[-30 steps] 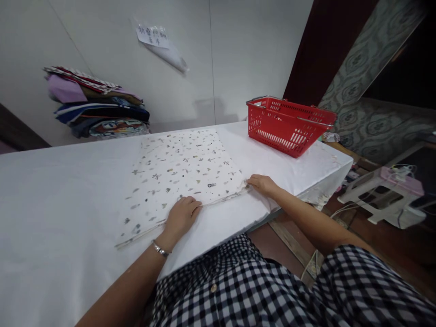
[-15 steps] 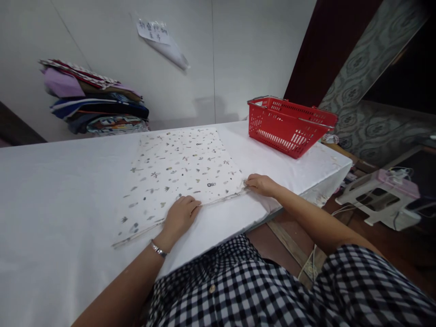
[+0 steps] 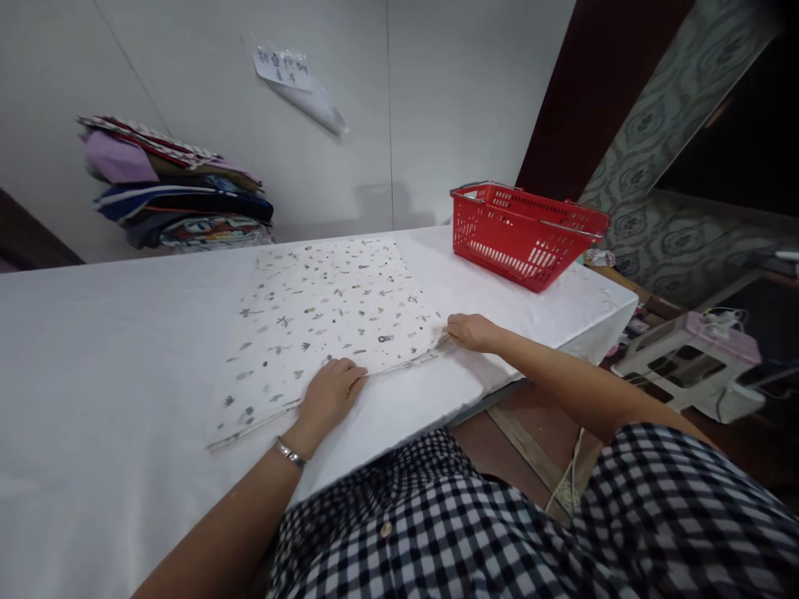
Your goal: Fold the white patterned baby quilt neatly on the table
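Note:
A white cloth point(image 3: 330, 312) printed with small plants and figures lies flat and folded in layers. Along its near edge, my left hand point(image 3: 334, 389) has its fingers closed over the layers, with the thumb side at the rim. At the near right corner my right hand point(image 3: 471, 331) pinches the fabric, and the edge there is slightly lifted and creased. The fingertips of both hands are partly hidden.
The table point(image 3: 93, 358) has a white cover. A red basket point(image 3: 524, 237) stands at its back right. A stack of folded fabrics point(image 3: 181, 195) sits at the back left against the wall. Right of the table is a white and pink stool point(image 3: 699, 358).
My right hand has shifted very slightly up and left with the pinched corner. My left hand stays in place on the near edge. The view has turned a little.

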`<control>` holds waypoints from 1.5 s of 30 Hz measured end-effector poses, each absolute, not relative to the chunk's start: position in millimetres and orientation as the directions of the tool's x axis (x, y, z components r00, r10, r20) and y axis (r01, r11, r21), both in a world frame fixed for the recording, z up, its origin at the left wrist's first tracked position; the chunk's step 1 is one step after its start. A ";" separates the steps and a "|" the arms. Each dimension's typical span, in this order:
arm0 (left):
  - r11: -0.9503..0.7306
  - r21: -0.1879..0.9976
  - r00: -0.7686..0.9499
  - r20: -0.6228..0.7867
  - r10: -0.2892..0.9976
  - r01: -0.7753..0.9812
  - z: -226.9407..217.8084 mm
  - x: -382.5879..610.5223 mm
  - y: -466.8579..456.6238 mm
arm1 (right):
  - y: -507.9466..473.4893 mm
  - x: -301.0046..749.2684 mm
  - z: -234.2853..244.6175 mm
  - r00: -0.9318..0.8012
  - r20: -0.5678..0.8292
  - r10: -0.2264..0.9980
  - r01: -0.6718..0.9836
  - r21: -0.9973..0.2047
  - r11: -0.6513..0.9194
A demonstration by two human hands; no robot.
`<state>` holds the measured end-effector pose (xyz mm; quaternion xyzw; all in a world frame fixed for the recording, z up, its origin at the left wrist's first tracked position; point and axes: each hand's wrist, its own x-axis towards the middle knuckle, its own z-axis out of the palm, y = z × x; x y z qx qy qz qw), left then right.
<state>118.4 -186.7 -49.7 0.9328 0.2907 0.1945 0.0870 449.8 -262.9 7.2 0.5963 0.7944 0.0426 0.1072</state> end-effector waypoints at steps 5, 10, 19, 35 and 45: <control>-0.822 0.276 0.753 0.331 0.568 0.499 -50.5 118.0 -186.1 | -274.6 454.6 10.7 -0.285 -0.088 0.954 0.942 0.160 0.296; -0.822 0.259 0.755 0.326 0.569 0.508 -47.9 118.5 -187.0 | -282.6 459.8 0.1 -0.299 -0.097 0.949 0.946 0.099 0.308; -0.806 0.299 0.750 0.303 0.587 0.510 -47.3 117.9 -186.7 | -282.2 464.9 -6.5 -0.315 -0.110 0.943 0.944 0.067 0.323; -0.851 0.245 0.836 0.194 0.513 0.465 -32.3 203.9 -196.1 | -276.4 439.7 -17.2 -0.476 0.088 0.875 0.876 -0.040 0.481; -0.760 0.373 0.773 0.151 0.616 0.532 -28.2 210.7 -196.6 | -267.8 442.3 -26.3 -0.317 0.167 0.933 0.909 -0.227 0.350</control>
